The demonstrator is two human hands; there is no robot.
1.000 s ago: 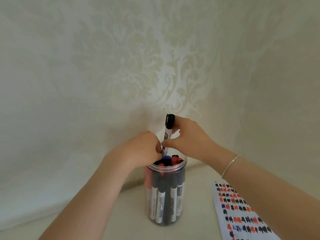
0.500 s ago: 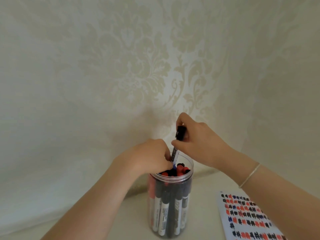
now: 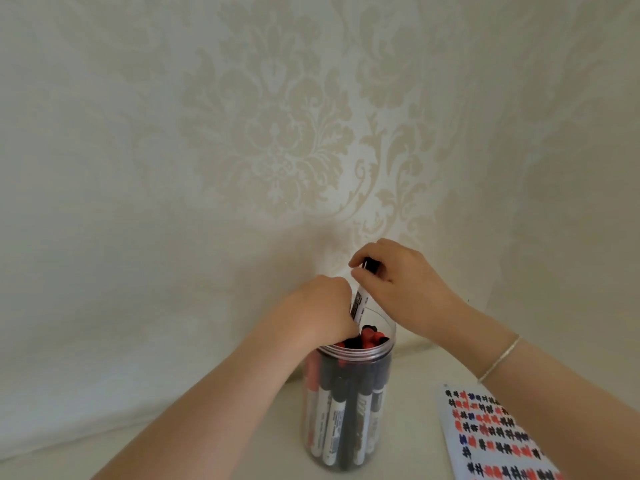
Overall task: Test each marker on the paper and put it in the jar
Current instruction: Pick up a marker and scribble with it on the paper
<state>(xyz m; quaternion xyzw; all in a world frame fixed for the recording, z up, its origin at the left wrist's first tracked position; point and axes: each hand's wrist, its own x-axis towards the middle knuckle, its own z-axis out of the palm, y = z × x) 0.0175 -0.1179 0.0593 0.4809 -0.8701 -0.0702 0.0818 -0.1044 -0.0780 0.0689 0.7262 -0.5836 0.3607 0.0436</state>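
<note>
A clear plastic jar (image 3: pixel 348 403) stands on the pale surface, packed with several black, red and blue markers standing upright. My right hand (image 3: pixel 398 282) pinches the black cap end of a white-barrelled marker (image 3: pixel 359 303) that sticks halfway out of the jar's mouth. My left hand (image 3: pixel 318 311) rests at the jar's rim with its fingers curled down among the marker caps, touching the marker's barrel. The test paper (image 3: pixel 491 438), covered with rows of black, red and blue scribbles, lies to the right of the jar.
A cream wall with a damask pattern (image 3: pixel 277 140) rises close behind the jar. The pale tabletop (image 3: pixel 242 455) runs left and in front of the jar. A thin bracelet (image 3: pixel 498 362) circles my right wrist.
The marker has sunk lower into the jar, pushed down by my right hand. My left hand has stayed at the rim. The view has shifted slightly.
</note>
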